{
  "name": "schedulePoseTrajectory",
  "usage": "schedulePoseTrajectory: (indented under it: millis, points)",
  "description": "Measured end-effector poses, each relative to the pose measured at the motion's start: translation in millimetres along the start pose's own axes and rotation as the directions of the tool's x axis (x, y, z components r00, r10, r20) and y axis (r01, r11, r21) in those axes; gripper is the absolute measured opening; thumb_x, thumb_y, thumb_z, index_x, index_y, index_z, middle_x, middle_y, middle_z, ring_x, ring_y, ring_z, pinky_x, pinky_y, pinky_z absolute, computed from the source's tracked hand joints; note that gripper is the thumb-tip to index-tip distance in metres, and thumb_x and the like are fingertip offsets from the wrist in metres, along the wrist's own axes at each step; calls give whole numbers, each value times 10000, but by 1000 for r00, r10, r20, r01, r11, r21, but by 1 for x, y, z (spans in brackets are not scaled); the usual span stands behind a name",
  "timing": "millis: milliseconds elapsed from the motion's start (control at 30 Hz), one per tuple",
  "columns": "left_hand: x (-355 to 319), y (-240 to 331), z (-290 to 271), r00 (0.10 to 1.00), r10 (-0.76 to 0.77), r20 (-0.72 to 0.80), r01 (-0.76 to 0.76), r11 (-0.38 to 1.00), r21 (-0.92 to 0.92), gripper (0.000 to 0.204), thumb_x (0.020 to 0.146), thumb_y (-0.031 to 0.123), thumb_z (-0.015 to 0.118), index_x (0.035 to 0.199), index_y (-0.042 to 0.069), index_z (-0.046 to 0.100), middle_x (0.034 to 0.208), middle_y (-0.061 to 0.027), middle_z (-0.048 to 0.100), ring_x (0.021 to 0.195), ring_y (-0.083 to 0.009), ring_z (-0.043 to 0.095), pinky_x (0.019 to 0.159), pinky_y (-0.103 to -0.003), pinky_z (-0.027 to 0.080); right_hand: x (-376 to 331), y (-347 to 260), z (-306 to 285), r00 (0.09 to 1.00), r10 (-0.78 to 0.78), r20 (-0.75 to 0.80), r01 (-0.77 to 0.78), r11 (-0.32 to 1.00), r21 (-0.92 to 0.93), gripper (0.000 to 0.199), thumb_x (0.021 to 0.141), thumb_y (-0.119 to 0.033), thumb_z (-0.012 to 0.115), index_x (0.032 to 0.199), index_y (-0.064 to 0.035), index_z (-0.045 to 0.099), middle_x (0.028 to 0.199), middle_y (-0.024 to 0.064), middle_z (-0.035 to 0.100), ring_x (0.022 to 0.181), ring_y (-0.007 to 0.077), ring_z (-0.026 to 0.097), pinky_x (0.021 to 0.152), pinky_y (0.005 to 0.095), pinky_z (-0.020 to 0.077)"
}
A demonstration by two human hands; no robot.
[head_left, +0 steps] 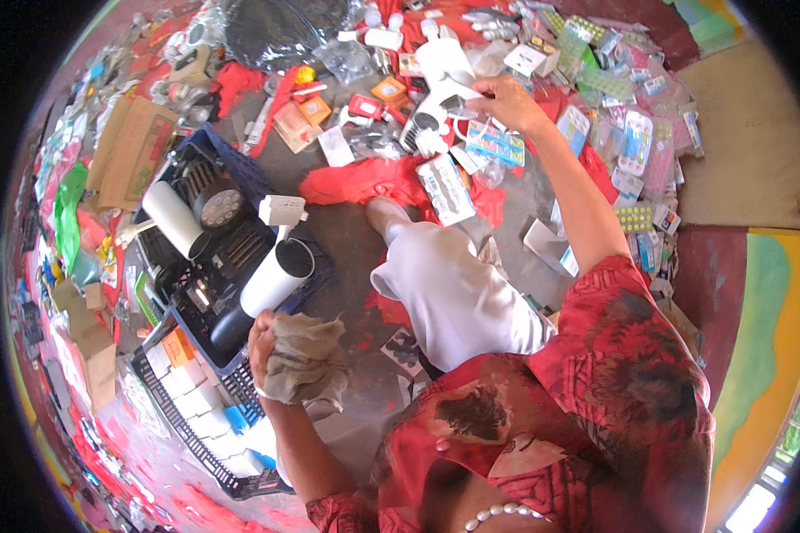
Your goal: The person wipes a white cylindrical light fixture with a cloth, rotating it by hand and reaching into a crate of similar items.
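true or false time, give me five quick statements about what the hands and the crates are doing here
1. The left hand grips a crumpled grey-brown cloth. True.
2. The right hand rests on the person's knee. False: it reaches out to a white plastic device among the packets on the floor.
3. A white cylinder with an open dark end lies in the dark blue crate. True.
4. The black crate beside the left hand holds fruit. False: it holds small boxes, mostly white.
5. Both hands hold the cloth. False: only the left does.

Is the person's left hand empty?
No, the left hand grips a crumpled grey-brown cloth beside the dark blue crate.
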State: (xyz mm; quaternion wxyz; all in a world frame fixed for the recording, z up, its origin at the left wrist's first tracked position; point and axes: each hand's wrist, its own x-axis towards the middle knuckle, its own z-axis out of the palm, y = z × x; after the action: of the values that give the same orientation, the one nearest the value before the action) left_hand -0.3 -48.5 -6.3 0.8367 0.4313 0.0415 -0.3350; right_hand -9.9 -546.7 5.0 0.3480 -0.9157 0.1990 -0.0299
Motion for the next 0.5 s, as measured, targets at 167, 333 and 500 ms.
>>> schedulePoseTrajectory:
  millis: [167,333,500]
  points:
    - [-8,8,8,938,-21,345,10,999,33,892,753,220,649,1433,69,91,1190,-242,429,806,-274,635,702,-357,543,-52,-147,-11,815,-529,237,494,847,193,134,785,-78,623,884,10,606,795,71,607,740,134,555,661,291,436]
    - [-26,11,-23,915,153,373,-188,980,58,1051,716,400,714,1447,134,8,1269,-312,363,1019,-301,554,804,-375,508,-93,-263,62,312,-897,312,916,371,151,135,725,-134,636,772,-31,562,783,131,545,824,320,543,754,409,421]
    - [-55,31,-60,915,136,379,-192,975,113,919,699,462,707,1357,3,259,1285,-177,421,1082,-268,521,915,-382,445,-122,-311,120,118,-895,431,981,171,86,79,724,-144,610,731,-74,574,802,74,558,834,265,533,752,381,409]
